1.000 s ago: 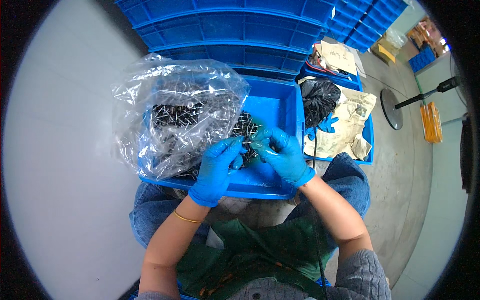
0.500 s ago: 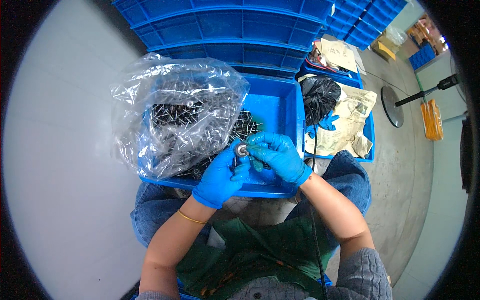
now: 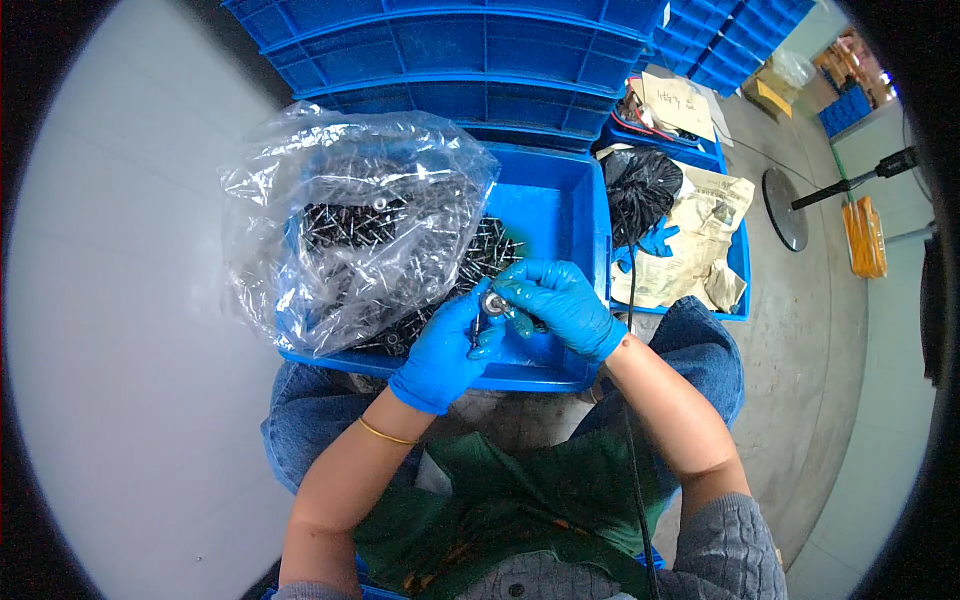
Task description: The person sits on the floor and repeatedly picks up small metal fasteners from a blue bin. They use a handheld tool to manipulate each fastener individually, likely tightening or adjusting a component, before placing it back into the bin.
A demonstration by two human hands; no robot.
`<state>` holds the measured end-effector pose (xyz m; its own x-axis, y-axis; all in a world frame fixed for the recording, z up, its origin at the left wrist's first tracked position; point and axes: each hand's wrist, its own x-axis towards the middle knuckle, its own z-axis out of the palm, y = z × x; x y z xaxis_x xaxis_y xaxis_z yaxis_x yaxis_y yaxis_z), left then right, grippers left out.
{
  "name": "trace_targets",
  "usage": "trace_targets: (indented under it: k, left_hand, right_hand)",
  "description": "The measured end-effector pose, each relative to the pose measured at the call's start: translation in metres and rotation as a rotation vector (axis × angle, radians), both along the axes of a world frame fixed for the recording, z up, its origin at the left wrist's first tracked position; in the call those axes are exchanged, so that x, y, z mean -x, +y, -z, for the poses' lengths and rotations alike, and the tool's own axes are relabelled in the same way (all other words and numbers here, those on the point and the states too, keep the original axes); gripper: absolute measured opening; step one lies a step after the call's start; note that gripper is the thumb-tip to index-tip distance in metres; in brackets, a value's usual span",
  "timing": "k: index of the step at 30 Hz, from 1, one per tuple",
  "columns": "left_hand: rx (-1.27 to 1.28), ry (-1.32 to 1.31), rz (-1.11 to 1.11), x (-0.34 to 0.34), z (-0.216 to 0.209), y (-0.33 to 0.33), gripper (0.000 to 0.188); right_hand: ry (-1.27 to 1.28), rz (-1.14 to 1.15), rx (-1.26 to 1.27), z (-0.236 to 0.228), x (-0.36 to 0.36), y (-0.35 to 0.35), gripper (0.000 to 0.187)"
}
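Both my hands wear blue gloves and meet over the front of a blue plastic bin (image 3: 597,215). A small round metal part (image 3: 494,304), with a pale ring face and a dark body, is gripped by my left hand (image 3: 445,356). At its right edge, my right hand (image 3: 565,312) has thumb and fingers closed against the part; the fingertips look wet. Whether a second small piece is between them is hidden. Many dark, thin-stemmed metal parts (image 3: 488,250) lie in the bin, partly beneath a clear plastic bag (image 3: 265,215).
Stacked blue crates (image 3: 440,50) rise behind the bin. To the right, a black plastic bag (image 3: 640,190) and crumpled brown paper (image 3: 695,250) lie in another blue bin. A black cable (image 3: 631,430) runs down past my right arm. A round-based stand (image 3: 785,212) is on the floor.
Both hands have shifted slightly right with the round metal part, whose face is turned a little differently. The grip stays much the same.
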<state>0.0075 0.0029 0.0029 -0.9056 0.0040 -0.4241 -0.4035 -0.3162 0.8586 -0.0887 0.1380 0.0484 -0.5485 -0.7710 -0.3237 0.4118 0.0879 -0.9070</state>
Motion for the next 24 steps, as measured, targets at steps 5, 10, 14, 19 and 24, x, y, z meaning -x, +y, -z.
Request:
trace_targets:
  k: [5,10,14,19,24]
  left_hand:
    - [-0.965,0.109,-0.023,0.003,0.028,-0.007,0.036]
    - [-0.421,-0.070,-0.194,0.008,-0.009,0.005,0.016]
    - [-0.693,-0.097,-0.259,0.007,-0.007,-0.002,0.017]
    - [-0.830,-0.139,-0.397,0.013,0.000,-0.009,0.016]
    - [-0.787,-0.167,-0.443,0.016,0.011,-0.014,0.020]
  right_hand:
    - [-0.037,-0.051,-0.006,0.003,0.002,0.002,0.020]
    - [-0.036,-0.073,0.043,0.009,0.002,0.003,0.024]
    - [0.017,-0.038,-0.066,0.008,0.021,0.007,0.024]
    - [0.762,0.159,-0.465,0.090,0.081,0.018,0.021]
    - [1.059,-0.219,-0.809,0.142,0.095,-0.002,0.023]
